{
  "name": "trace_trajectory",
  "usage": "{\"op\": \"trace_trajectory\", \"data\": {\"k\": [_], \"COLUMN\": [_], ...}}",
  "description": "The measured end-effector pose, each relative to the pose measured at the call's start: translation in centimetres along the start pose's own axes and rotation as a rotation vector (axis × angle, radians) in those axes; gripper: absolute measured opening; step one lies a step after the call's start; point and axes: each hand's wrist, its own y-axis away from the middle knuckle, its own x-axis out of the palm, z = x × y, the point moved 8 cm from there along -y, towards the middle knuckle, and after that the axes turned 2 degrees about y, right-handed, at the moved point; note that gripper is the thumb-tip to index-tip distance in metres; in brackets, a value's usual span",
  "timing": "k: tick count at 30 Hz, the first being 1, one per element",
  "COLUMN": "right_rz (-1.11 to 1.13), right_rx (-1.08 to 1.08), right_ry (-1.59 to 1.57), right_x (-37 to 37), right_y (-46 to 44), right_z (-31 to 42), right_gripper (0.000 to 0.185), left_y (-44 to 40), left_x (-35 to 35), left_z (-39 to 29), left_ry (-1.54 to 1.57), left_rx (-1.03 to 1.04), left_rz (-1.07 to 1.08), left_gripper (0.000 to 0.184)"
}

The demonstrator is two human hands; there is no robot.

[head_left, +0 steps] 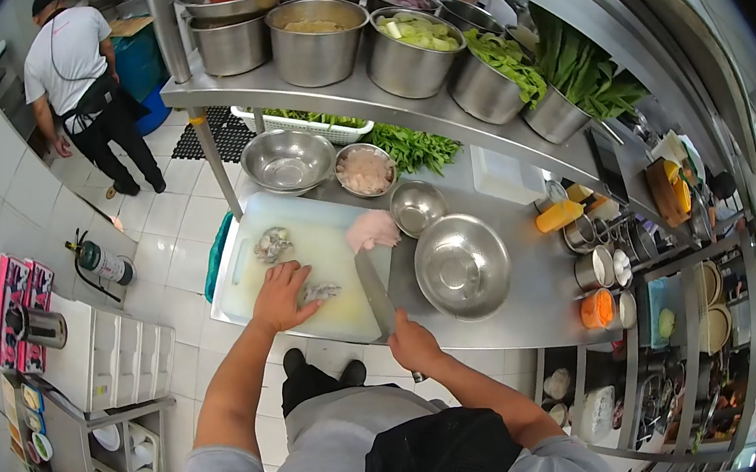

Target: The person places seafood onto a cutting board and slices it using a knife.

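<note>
My right hand (413, 343) is wrapped around the handle of a large kitchen knife (373, 288). Its broad blade lies over the right part of the white cutting board (246, 238), tip close to a mound of pale pink raw meat (372, 230). On the board, my left hand (282, 297) lies palm down with fingers apart, holding nothing visible. Beside its thumb is a small greyish piece of raw seafood (321, 292), possibly shrimp. A pile of similar greyish pieces (273, 244) sits just beyond my left fingertips.
Right of the board stand a large steel bowl (463, 268) and a smaller bowl (418, 208). Behind are another steel bowl (289, 161) and a bowl of pale minced food (365, 170). An overhead shelf (342, 99) carries vegetable pots. A person (79, 89) stands at far left.
</note>
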Motion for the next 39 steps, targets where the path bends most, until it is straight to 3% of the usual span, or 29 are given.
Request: {"op": "trace_trajectory", "data": {"k": [23, 39], "right_rz": [0.009, -0.010], "right_rx": [0.047, 0.164], "right_ry": [-0.047, -0.048], "right_x": [0.0, 1.6], "right_y": [0.5, 0.0], "right_z": [0.8, -1.8], "right_gripper": [0.038, 0.047], "left_y": [0.1, 0.4], "left_x": [0.8, 1.6], "left_z": [-0.6, 0.4], "left_ry": [-0.045, -0.021], "left_rx": [-0.006, 0.013], "left_rz": [0.095, 0.073], "left_gripper": [0.079, 0.079]}}
